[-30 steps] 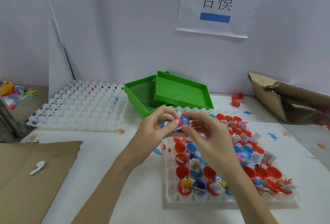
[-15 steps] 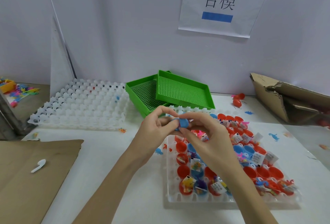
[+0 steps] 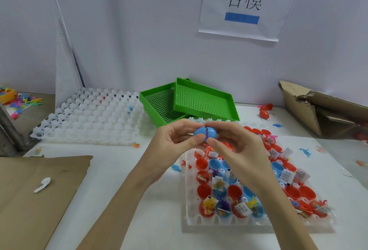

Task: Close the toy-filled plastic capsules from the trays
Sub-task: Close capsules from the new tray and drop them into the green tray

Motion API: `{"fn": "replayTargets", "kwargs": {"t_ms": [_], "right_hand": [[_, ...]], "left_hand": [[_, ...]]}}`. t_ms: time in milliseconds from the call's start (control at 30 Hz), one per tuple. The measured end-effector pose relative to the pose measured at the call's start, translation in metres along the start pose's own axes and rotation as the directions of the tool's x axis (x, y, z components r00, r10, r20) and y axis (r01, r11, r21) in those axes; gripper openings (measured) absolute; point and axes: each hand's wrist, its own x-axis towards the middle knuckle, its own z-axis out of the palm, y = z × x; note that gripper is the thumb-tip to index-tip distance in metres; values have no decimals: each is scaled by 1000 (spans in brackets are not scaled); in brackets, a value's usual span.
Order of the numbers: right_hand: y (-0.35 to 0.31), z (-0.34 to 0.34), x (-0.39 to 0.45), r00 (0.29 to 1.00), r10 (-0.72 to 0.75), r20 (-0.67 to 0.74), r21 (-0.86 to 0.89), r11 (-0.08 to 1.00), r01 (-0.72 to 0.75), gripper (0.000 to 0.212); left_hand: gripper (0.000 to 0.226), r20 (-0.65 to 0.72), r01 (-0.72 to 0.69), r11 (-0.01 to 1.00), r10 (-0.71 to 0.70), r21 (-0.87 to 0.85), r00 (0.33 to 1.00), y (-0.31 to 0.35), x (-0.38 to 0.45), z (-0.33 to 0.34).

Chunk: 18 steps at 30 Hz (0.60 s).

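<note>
At frame centre, above the tray (image 3: 190, 206), the left hand (image 3: 171, 146) and right hand (image 3: 237, 146) each pinch one half of a blue capsule (image 3: 205, 132). The seam looks unclosed; squeezing both halves together seems next.

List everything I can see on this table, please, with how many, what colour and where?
blue capsule: one, blue, held between both hands above the filled tray, halves nearly together with a gap showing
filled tray: one, clear white, front right, holding many open red and blue capsule halves with toys and paper slips
empty trays: a white stack, back left
green mesh trays: two, green, back centre, one lying across the other
cardboard sheet: one, brown, front left
white plastic piece: one, white, on the cardboard sheet
cardboard box: one, brown, back right
paper sign: one, white with a blue bar, on the wall
left hand: pinches the capsule's left half
right hand: pinches its right half
</note>
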Motion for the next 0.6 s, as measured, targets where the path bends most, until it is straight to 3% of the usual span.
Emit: {"fn": "replayTargets", "kwargs": {"t_ms": [167,433,600], "right_hand": [[1,6,0,995,-57,-79,-119,992,47,34],[2,9,-1,973,-219,-77,-328,927,183,29],[3,21,-6,974,-222,-45,-436,882,181,48]], "left_hand": [[35,-45,-8,1000,9,14,999,1,-1,1],[30,-69,11,999,-13,-31,998,1,-1,-2],[33,-121,68,988,-85,-139,989,-2,-1,6]]}}
